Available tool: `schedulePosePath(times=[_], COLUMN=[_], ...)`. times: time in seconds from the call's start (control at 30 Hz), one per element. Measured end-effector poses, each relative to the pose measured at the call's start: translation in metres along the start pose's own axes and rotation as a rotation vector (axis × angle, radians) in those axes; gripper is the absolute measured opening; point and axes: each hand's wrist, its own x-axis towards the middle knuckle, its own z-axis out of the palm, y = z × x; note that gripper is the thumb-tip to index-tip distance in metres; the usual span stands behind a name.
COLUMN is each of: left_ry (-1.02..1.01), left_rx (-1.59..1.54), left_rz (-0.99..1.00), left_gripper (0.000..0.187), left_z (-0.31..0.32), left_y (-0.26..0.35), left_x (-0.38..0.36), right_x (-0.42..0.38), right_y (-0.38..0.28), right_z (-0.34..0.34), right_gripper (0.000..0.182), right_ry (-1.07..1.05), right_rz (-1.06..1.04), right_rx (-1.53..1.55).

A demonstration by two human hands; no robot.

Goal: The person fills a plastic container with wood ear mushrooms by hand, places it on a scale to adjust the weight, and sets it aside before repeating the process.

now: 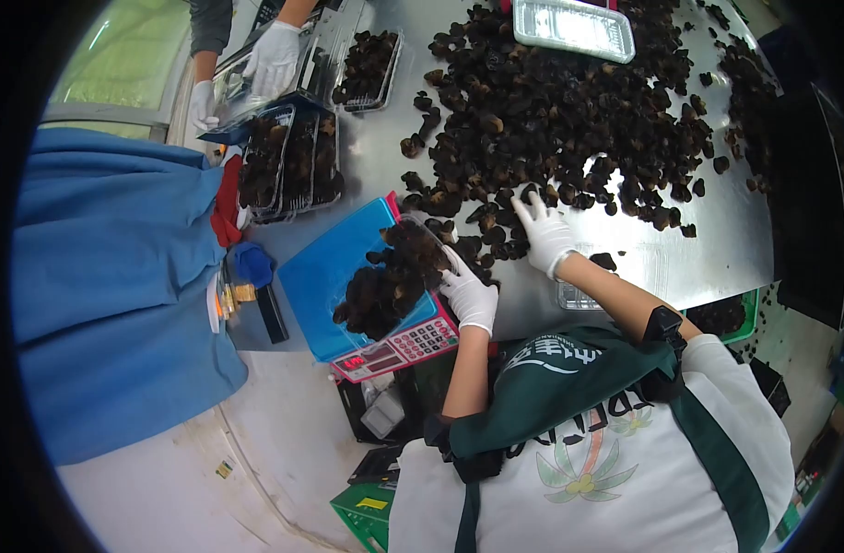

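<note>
Scale (pixel 316 276) carries dark pieces (pixel 385 286), left hand (pixel 470 297) at their edge, grip unclear; right of the scale, right hand (pixel 545 238) spreads, released, by a dark pile (pixel 551 120).

- We see bright, fairly even light on the bench (pixel 731 263), with whitish glare on its bare metal at right.
- We catch a white streak on the green pane (pixel 118 78) at far left and glints on the plastic tray (pixel 574 29).
- We lose fine detail in the dark pieces (pixel 551 120).
- We find curved distortion outward, and black corners.
</note>
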Motion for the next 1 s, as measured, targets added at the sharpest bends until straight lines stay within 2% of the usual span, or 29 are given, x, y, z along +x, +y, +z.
schedulePosePath(times=[0.03, 0.07, 0.1, 0.17, 0.2, 0.23, 0.3, 0.33, 0.37, 0.43, 0.5, 0.57, 0.63, 0.67, 0.7, 0.77, 0.87, 0.9, 0.97, 1.0], left_ry=[0.084, 0.168, 0.168, 0.051, 0.111, 0.047, -0.088, -0.262, -0.417, -0.443, -0.515, -0.364, -0.488, -0.508, -0.496, -0.552, -0.443, -0.353, -0.140, -0.115], left_rx=[-0.050, -0.098, -0.212, -0.408, -0.505, -0.538, -0.603, -1.008, -1.129, -1.135, -1.159, -0.916, -0.839, -0.806, -0.702, -0.609, -0.338, -0.245, -0.224, -0.167], left_rz=[0.064, 0.129, 0.216, 0.230, 0.276, 0.292, 0.328, 0.339, 0.245, 0.430, 0.449, 0.725, 0.768, 0.806, 0.898, 0.968, 0.972, 0.944, 0.949, 0.907], left_gripper=[0.104, 0.102, 0.094, 0.090, 0.084, 0.082, 0.079, 0.073, 0.070, 0.073, 0.068, 0.067, 0.066, 0.065, 0.067, 0.068, 0.068, 0.069, 0.075, 0.077], left_z=[0.013, 0.015, 0.017, 0.020, 0.024, 0.023, 0.013, 0.022, 0.016, 0.030, 0.033, 0.041, 0.054, 0.062, 0.068, 0.074, 0.073, 0.072, 0.068, 0.056], left_y=[-0.007, -0.008, -0.006, 0.008, 0.017, 0.021, 0.034, 0.038, 0.049, 0.062, 0.079, 0.090, 0.092, 0.094, 0.094, 0.094, 0.099, 0.098, 0.089, 0.089], left_x=[0.009, 0.016, 0.027, 0.040, 0.050, 0.056, 0.064, 0.066, 0.058, 0.048, 0.030, 0.008, -0.011, -0.019, -0.022, -0.027, -0.024, -0.018, -0.001, 0.004], right_x=[0.010, 0.015, 0.017, 0.023, 0.024, 0.025, 0.031, 0.027, 0.029, 0.012, -0.020, -0.058, -0.093, -0.111, -0.125, -0.141, -0.127, -0.115, -0.086, -0.070], right_y=[-0.001, -0.009, -0.018, -0.025, -0.022, -0.017, 0.000, 0.015, 0.026, 0.051, 0.059, 0.069, 0.076, 0.081, 0.085, 0.093, 0.101, 0.094, 0.092, 0.089], right_z=[0.016, 0.011, 0.005, 0.005, 0.005, 0.006, 0.007, 0.006, 0.004, 0.001, -0.029, -0.046, -0.048, -0.037, -0.028, -0.015, 0.004, -0.012, -0.008, -0.011], right_gripper=[0.089, 0.088, 0.088, 0.081, 0.076, 0.071, 0.062, 0.058, 0.059, 0.056, 0.054, 0.053, 0.053, 0.054, 0.059, 0.060, 0.060, 0.062, 0.063, 0.065], right_ry=[0.037, 0.021, 0.005, 0.008, 0.027, 0.046, 0.108, 0.129, 0.209, 0.211, 0.197, 0.235, 0.376, 0.385, 0.387, 0.392, 0.402, 0.319, 0.265, 0.285], right_rz=[-0.030, -0.037, -0.041, -0.074, -0.068, -0.060, -0.034, 0.001, -0.078, -0.083, -0.015, 0.006, 0.043, 0.123, 0.173, 0.222, 0.232, 0.215, 0.109, 0.042], right_rx=[-0.063, 0.036, 0.136, 0.260, 0.342, 0.424, 0.799, 0.759, 0.764, 0.877, 0.924, 1.075, 0.819, 0.915, 0.867, 0.504, 0.351, 0.386, 0.267, 0.263])
